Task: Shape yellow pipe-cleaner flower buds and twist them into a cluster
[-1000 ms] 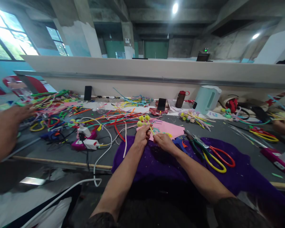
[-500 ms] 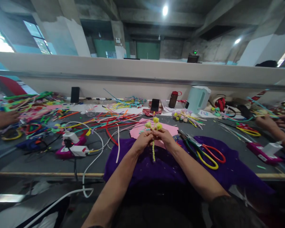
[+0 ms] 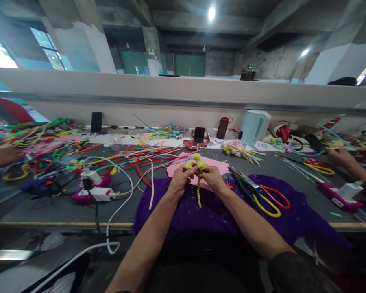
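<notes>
Between my two hands is a yellow pipe-cleaner flower (image 3: 199,194), with three fuzzy yellow balls at its top and a twisted stem hanging down. My left hand (image 3: 181,178) pinches it just under the left ball. On the other side my right hand (image 3: 211,178) has its fingers closed below the right ball. The fingertips of both hands almost meet and cover the joint of the stem. Beneath them lie a pink sheet (image 3: 222,166) and a purple cloth (image 3: 158,195). Scissors with red and yellow handles (image 3: 258,191) rest on the cloth, right of my right hand.
Loose pipe cleaners (image 3: 143,156) spread left of centre. A purple power strip (image 3: 79,196) with white cables stands at left. Behind are a phone (image 3: 199,135), a brown bottle (image 3: 222,128) and a pale kettle (image 3: 254,127). Other people's hands (image 3: 343,158) work at both sides.
The yellow flower has tilted slightly, its balls shifting a little left and down while the stem's lower end swings right. Both hands keep hold of it.
</notes>
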A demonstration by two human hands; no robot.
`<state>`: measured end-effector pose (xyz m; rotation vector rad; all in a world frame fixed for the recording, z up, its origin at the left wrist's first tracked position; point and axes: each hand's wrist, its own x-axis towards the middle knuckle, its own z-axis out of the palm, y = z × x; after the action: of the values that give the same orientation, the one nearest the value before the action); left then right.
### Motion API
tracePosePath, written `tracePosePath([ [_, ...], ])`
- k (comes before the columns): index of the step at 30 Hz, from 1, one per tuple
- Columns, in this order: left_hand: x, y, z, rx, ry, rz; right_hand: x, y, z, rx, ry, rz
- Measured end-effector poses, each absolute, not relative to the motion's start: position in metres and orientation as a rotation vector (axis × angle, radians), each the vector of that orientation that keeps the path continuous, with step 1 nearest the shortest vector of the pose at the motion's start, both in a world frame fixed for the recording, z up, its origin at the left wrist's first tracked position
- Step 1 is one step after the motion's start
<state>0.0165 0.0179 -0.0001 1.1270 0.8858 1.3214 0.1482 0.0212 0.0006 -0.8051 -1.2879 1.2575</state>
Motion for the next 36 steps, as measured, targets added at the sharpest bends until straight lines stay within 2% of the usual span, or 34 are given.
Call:
tracePosePath([
  [8,0.014,0.018,0.003,0.909,0.72,1.271,0.151,0.024,-0.004,-0.849,-1.299,1.333],
  [19,0.016,0.015,0.003,0.957,0.676,1.29,0.148,0.021,0.001,-0.799,-1.242,1.293],
  [23,0.016,0.012,0.006,0.98,0.702,1.284,0.148,0.018,0.003,-0.779,-1.246,1.214],
  [29,0.022,0.008,0.004,1.135,0.839,1.116,0.154,0.023,0.0,-0.815,-1.176,0.901],
  [36,0.027,0.006,0.001,1.242,0.951,1.033,0.153,0.022,0.002,-0.789,-1.123,0.984],
])
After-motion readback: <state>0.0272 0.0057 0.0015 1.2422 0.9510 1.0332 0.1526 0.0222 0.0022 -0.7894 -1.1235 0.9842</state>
